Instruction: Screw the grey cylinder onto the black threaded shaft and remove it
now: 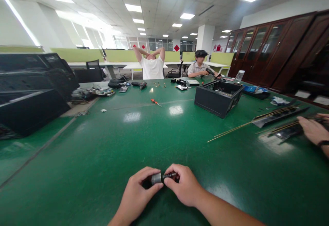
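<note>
Low in the middle of the head view, a silver metal cylinder with a dark ridged shaft (156,178) lies on its side, held just above or on the green table; which of the two I cannot tell. My left hand (137,193) is closed around the cylinder, thumb in front and fingers behind. From the other side my right hand (184,186) pinches the ridged shaft between thumb and fingers. Parts of the shaft are hidden by the right fingertips.
An orange screwdriver (155,102) and a black metal computer case (214,102) are on the green table (97,171). Thin brass-coloured rods (231,130) lie at right near another person's hand (315,130). Dark cases (33,106) stand at left. Two people sit across the table.
</note>
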